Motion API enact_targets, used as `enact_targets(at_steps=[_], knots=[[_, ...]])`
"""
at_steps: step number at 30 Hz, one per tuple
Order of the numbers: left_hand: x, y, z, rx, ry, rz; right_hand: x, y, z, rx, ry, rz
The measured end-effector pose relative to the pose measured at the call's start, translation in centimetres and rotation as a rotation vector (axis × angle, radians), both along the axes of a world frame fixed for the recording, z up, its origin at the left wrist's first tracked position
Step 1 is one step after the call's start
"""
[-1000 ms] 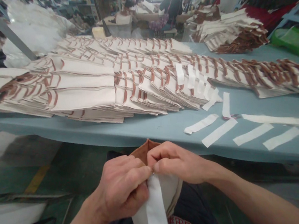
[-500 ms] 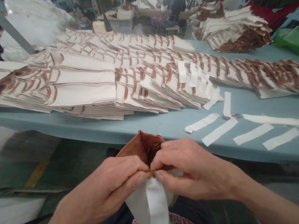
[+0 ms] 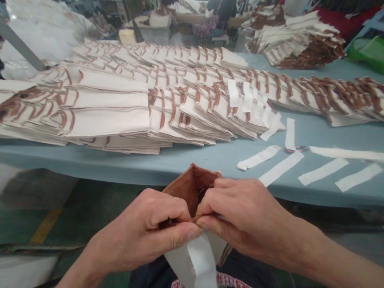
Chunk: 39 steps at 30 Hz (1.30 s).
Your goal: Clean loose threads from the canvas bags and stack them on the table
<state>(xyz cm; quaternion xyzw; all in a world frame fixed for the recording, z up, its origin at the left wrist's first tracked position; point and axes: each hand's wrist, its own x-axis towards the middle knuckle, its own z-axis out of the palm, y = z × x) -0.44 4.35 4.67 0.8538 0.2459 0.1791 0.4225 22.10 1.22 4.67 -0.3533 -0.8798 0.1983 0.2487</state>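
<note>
Close to my lap, a cream fabric piece with a brown inside [image 3: 180,191] is gripped between my two hands, its brown edge standing open at the far side. My left hand [image 3: 148,229] pinches the near edge between thumb and bent fingers. Right beside it, thumbs nearly touching, my right hand [image 3: 245,210] pinches the same edge. A white strip [image 3: 203,264] hangs down from the pinched spot over the cream cloth. Its top end is hidden under my thumbs.
Rows of folded cream-and-brown fabric pieces [image 3: 104,110] cover much of the blue table [image 3: 211,158]. Several white strips [image 3: 323,172] lie at the front right, some on the pieces. Another fabric stack [image 3: 305,39] and a green bag [image 3: 375,56] are at the back right.
Both hands and the fabric piece have shifted slightly right. My left thumb has slid further over the edge toward the right thumb, and the left fingers are more bent.
</note>
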Motion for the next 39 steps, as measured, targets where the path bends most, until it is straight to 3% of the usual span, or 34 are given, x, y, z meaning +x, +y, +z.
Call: enact_targets(at_steps=[4,9,13,21,27,32,39], knots=[[0.8,-1.2,-0.3,0.14,-0.079,0.008,0.6,0.0,-0.1,-0.177,0.079,0.136],[0.3,-2.2,-1.4,0.278,-0.056,0.041,1.0,0.7,-0.6,-0.263,0.137,0.215],[-0.7,-2.0,-1.7,0.202,0.001,0.056,1.0,0.7,-0.7,-0.232,0.123,0.207],[-1.0,-1.7,-0.7,-0.143,-0.035,0.019,0.5,-0.2,0.0,-0.099,0.006,0.155],[0.2,-1.8,0.4,-0.054,0.091,0.046,-0.2,-0.4,0.9,0.115,-0.05,0.062],[0.1,-1.7,0.1,-0.146,0.021,-0.016,0.5,0.1,0.7,-0.023,0.143,0.179],[-0.2,-2.2,-0.4,-0.04,0.028,0.029,0.5,-0.1,-1.1,-0.13,0.245,0.182]])
